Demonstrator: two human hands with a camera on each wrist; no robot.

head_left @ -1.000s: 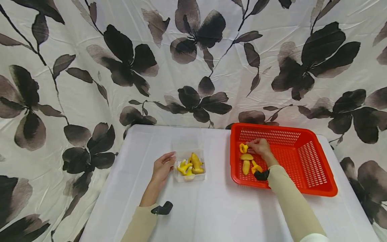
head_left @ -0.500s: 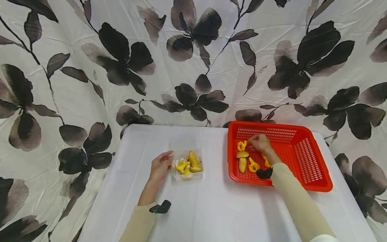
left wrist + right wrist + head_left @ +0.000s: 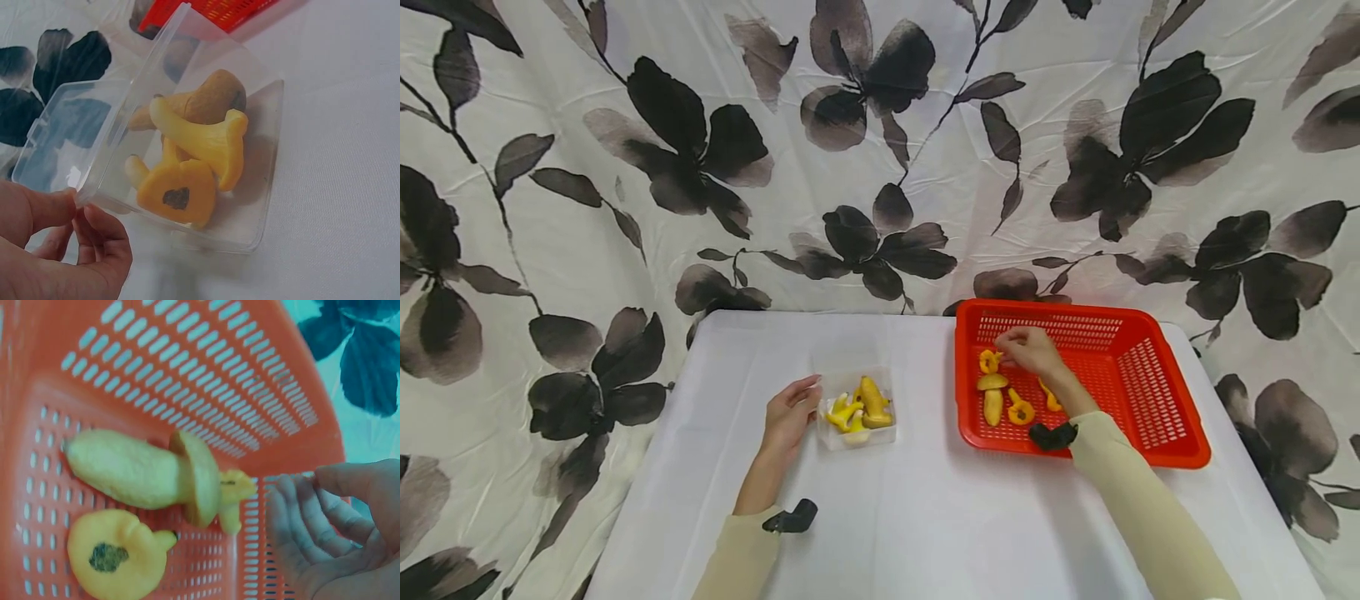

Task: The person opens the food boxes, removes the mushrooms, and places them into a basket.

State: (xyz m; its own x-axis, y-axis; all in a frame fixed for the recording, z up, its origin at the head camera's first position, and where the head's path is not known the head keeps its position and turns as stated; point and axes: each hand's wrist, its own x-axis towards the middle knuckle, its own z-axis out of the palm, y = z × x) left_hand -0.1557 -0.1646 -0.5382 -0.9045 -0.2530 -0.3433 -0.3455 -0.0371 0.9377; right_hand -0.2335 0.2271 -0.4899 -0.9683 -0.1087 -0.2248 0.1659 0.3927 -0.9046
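My left hand [image 3: 792, 408] pinches the left edge of a clear plastic box [image 3: 265, 206] between thumb and fingers. Inside lie several yellow, mushroom-shaped pieces, among them a trumpet-shaped mushroom [image 3: 206, 134] and a brownish one [image 3: 215, 97]. Over the left part of a red basket [image 3: 1150, 454], my right hand [image 3: 1033, 350] hangs with loosely bent fingers and nothing visible in them. Its fingertips are beside a small yellow mushroom [image 3: 990, 361]; touching or apart, I cannot tell. Nearer me are a thick-stemmed mushroom [image 3: 125, 469], a yellow one with a dark patch [image 3: 119, 553], and another [image 3: 1049, 396] partly behind my wrist.
The box's clear lid [image 3: 69, 137] is folded back on its far side. Both stand on a table with a white cloth [image 3: 910, 517]. A floral curtain [image 3: 880, 150] hangs behind the table's far edge. The basket has raised, slotted walls.
My right hand drew back from the small mushroom, then moved left beside it again. The mushroom behind my wrist has come into view. My left hand stays on the box. The head view shifted slightly.
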